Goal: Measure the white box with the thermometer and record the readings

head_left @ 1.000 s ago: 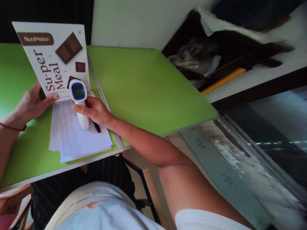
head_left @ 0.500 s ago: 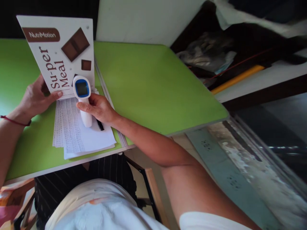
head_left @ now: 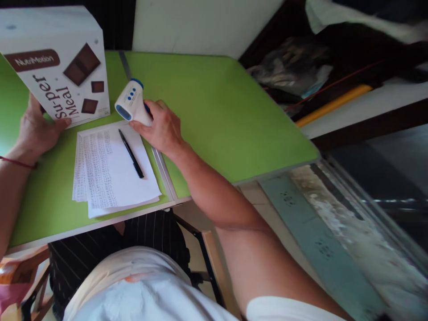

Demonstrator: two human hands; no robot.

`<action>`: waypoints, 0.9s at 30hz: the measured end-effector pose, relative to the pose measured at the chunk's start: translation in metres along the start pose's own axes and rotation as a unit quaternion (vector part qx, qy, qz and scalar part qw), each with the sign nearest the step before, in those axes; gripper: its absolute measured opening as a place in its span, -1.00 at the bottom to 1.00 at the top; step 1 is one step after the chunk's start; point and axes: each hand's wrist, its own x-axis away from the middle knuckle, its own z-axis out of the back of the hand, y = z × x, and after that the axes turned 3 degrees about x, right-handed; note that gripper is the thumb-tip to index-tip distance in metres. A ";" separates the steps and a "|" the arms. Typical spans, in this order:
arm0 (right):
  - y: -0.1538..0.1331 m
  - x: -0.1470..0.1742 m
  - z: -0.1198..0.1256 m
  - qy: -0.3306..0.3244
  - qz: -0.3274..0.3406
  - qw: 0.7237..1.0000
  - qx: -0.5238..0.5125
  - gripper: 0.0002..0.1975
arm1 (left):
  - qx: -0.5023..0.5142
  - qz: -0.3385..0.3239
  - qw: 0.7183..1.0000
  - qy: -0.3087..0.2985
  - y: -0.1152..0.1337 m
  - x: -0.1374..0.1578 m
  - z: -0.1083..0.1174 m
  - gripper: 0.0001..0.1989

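Note:
At the upper left a white box (head_left: 50,40) printed "NutriMotion" and "Su-per Meal" stands tilted. My left hand (head_left: 38,127) is closed on its lower left edge, thumb across the front; the other fingers are partly hidden behind it. In my right hand (head_left: 163,125) is a white and blue infrared thermometer (head_left: 133,102), held by its handle and turned sideways, with three blue buttons showing. It sits just right of the box, apart from it. Below both hands lie handwritten paper sheets (head_left: 113,178) with a black pen (head_left: 131,154) on them.
The green table (head_left: 214,116) has a metal seam (head_left: 163,174) right of the papers. Beyond its right side are a crumpled plastic bag (head_left: 290,71) and a yellow bar (head_left: 334,106). A wooden chair armrest (head_left: 216,267) stands below the front edge.
The box has moved left and now shows its top face. My right hand has moved right and up, turning the thermometer from upright with its screen visible to sideways. The pen is uncovered.

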 end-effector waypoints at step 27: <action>-0.027 0.037 -0.004 -0.043 0.195 0.973 -0.113 -0.58 | -0.080 0.017 0.985 -0.155 0.005 0.014 -0.002 0.35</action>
